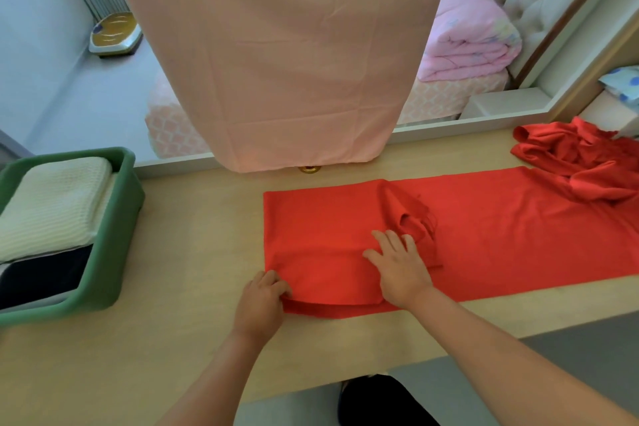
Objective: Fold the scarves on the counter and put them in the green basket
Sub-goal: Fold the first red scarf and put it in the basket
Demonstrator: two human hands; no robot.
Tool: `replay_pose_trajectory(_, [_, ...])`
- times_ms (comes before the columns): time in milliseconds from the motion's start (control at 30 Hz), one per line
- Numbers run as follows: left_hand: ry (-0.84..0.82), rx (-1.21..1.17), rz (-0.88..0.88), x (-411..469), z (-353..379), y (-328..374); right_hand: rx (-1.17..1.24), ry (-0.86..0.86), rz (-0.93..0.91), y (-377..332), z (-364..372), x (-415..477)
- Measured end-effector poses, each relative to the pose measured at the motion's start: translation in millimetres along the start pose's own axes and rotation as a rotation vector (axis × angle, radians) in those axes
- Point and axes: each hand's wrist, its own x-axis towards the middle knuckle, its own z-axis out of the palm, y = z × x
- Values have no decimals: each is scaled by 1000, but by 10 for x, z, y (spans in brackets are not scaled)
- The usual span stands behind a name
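A long red scarf (484, 225) lies stretched along the wooden counter (193, 252), its left end folded over into a flat double layer and its right end bunched in a heap (581, 156). My left hand (261, 301) pinches the front left corner of the folded part. My right hand (401, 266) lies flat on the fold with fingers spread, beside the crumpled fringe. The green basket (117, 239) stands at the counter's left end and holds a folded cream knit piece (52, 204) and a dark folded piece (45, 273).
A pink cloth (276, 55) hangs down over the counter's back edge in the middle. Behind the counter are a bed with a pink quilt (466, 31) and a scale (116, 33) on the floor. The counter's front edge runs close below my hands.
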Motion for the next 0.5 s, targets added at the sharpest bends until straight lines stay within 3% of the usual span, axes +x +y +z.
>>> replay_pose_trajectory(67, [-129,10,-6,-63,-57,-65,-16,-24,-55,-108,37,-11])
replay_pose_trajectory(200, [-537,151,-47,-116,-239,-81,-85,-133,83,-117,35,-92])
replay_pose_trajectory(267, [-497,212,-40,-72,-268,-47,-100,-133,113,-64,75,-157])
replay_pose_trajectory(367, [-272,105,63,34,-147,25,-91,-156,128,27,97,-247])
replay_pose_trajectory(433, [-306,94,30,85,-70,105,-65,-164,82,76,116,-290])
replay_pose_trajectory(500, [-464,193,-44,97,-25,147,-37,-217,32,115,109,-336])
